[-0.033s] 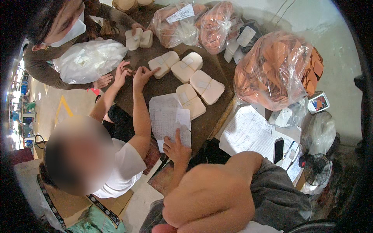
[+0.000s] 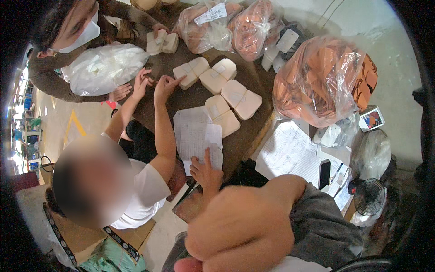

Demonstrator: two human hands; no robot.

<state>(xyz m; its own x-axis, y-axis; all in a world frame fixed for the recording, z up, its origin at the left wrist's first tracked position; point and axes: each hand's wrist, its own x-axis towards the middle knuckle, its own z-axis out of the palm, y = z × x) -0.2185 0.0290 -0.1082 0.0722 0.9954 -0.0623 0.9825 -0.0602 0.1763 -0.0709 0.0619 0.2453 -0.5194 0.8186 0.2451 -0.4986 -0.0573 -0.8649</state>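
My left hand (image 2: 206, 176) rests on a white sheet of paper with handwriting (image 2: 195, 131), its index finger stretched out against the page and the other fingers partly bent. Close to the camera, my right hand (image 2: 240, 226) is large, its fingers folded inward. Whatever it may hold is hidden. Beyond the paper lie several stacks of cream, rounded pads (image 2: 223, 119), each bound with a thin band. A co-worker's hand (image 2: 165, 86) touches the leftmost stack (image 2: 191, 72) with a fingertip.
A co-worker in a white shirt (image 2: 140, 195) sits at left; another, masked (image 2: 88, 34), leans in beside a white plastic bag (image 2: 106, 68). Bags of orange pieces (image 2: 317, 81) stand along the wall. At right are written sheets (image 2: 283, 147), a phone (image 2: 324, 175) and a small fan (image 2: 370, 197).
My right hand has shifted slightly left and up. My left hand keeps its index finger on the paper.
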